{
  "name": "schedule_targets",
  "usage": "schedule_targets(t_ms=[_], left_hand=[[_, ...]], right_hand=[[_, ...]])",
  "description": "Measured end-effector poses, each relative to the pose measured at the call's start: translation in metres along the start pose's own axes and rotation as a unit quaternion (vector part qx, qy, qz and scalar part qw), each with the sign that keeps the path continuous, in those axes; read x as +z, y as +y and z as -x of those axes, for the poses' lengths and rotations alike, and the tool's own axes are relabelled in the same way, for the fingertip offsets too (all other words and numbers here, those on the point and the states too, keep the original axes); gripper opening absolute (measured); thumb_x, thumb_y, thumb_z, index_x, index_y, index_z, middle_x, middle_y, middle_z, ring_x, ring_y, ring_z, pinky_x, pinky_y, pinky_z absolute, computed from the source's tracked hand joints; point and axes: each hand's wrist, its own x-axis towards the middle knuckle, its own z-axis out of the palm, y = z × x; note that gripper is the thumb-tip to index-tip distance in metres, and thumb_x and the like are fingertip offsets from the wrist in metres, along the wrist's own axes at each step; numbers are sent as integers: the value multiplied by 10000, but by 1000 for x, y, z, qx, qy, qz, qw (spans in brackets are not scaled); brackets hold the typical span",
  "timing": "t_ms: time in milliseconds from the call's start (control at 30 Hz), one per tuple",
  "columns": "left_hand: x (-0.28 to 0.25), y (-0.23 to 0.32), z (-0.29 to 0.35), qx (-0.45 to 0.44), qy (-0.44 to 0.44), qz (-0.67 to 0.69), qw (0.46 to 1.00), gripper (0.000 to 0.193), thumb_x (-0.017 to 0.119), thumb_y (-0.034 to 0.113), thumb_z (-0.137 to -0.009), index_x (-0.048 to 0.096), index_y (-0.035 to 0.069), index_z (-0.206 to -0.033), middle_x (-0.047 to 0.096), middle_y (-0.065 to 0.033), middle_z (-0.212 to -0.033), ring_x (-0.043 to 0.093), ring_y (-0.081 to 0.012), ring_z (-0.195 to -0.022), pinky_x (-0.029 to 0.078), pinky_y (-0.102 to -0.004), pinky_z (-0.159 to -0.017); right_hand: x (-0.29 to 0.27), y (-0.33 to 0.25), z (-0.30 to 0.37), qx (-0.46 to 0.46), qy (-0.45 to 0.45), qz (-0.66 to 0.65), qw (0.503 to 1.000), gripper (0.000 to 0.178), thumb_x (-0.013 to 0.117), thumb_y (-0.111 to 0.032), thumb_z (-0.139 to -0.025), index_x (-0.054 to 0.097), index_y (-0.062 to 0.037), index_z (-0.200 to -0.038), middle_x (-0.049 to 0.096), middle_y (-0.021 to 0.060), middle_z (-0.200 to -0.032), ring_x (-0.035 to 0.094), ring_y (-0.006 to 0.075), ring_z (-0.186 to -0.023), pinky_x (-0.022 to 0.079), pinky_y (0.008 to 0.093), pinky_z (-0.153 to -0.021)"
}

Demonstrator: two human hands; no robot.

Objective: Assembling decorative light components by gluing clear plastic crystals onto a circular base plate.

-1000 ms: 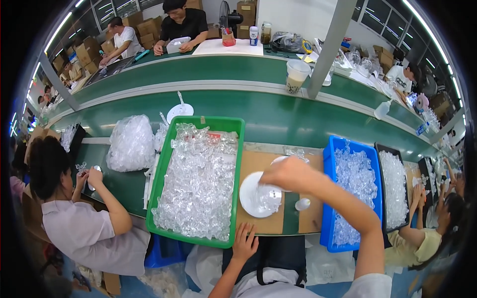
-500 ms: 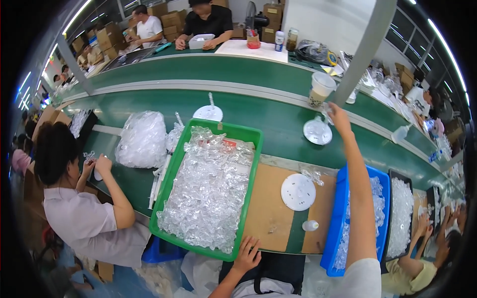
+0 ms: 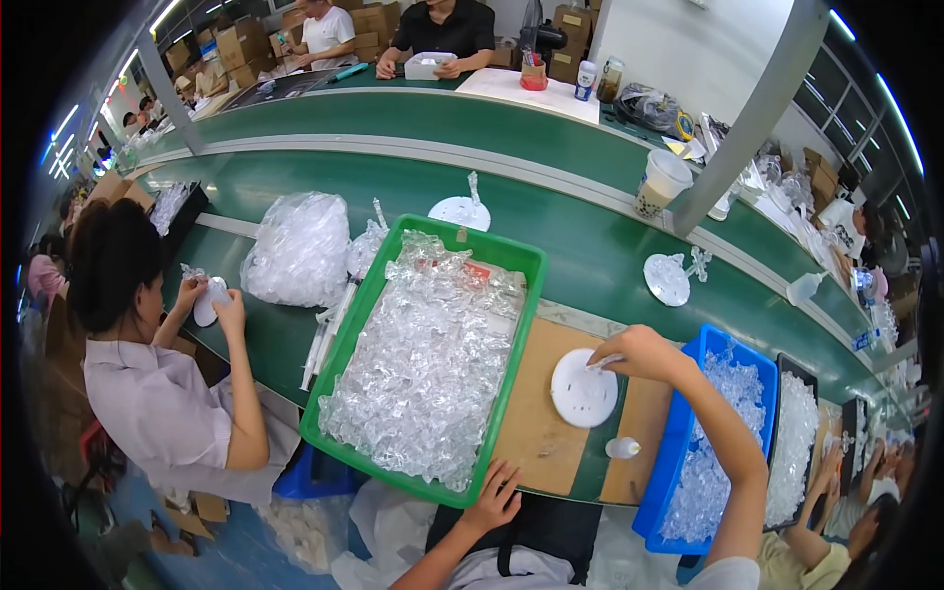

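Observation:
My right hand (image 3: pixel 637 354) reaches over a white round disc (image 3: pixel 580 395) that has several small slots and lies on the brown board. Its fingers are pinched at the disc's upper right edge, on a clear plastic piece (image 3: pixel 604 363) that they mostly hide. My left hand (image 3: pixel 495 498) lies at the near table edge, fingers spread, by the lower right corner of a green tray (image 3: pixel 524 315). Clear plastic pieces (image 3: pixel 423 369) fill that tray. A small white dropper bottle (image 3: pixel 622 448) stands or lies below the disc; I cannot tell which.
A blue bin (image 3: pixel 654 526) of clear pieces is under my right forearm. Discs with clear parts sit on the green belt, one at right (image 3: pixel 667 280), another behind the tray (image 3: pixel 459 211). A co-worker (image 3: pixel 162 393) handles a disc at left. A drink cup (image 3: pixel 662 182) stands by the post.
My right hand has come back from the disc on the belt to the disc on the board, where its fingers pinch the clear piece. My left hand stays by the tray.

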Motion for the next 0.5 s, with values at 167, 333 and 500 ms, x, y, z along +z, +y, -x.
schedule_targets(t_ms=[167,333,500], left_hand=[[-14,10,-14,-54,3,41,998,444,599,213,-790,558,51,-1201,475,-173,-1262,462,-373,-1172,384,-456,-983],[-22,14,-78,-21,-113,-4,993,457,593,285,-819,546,64,-1216,426,-210,-1319,380,-398,-1238,311,-485,-1017],[3,2,-82,5,-118,-26,993,457,582,330,-825,555,102,-1219,428,-210,-1322,375,-388,-1239,286,-507,-1023]], right_hand=[[-21,-51,-43,-84,-126,-51,987,465,742,-238,-691,625,-124,-1126,626,142,-1093,538,314,-1110,423,386,-940],[-34,-49,-152,28,37,21,999,376,639,-312,-759,636,-66,-1044,657,143,-958,617,319,-913,490,410,-802],[42,-13,-237,48,60,171,982,273,596,-302,-771,660,-92,-934,664,160,-878,640,326,-847,519,426,-701]])
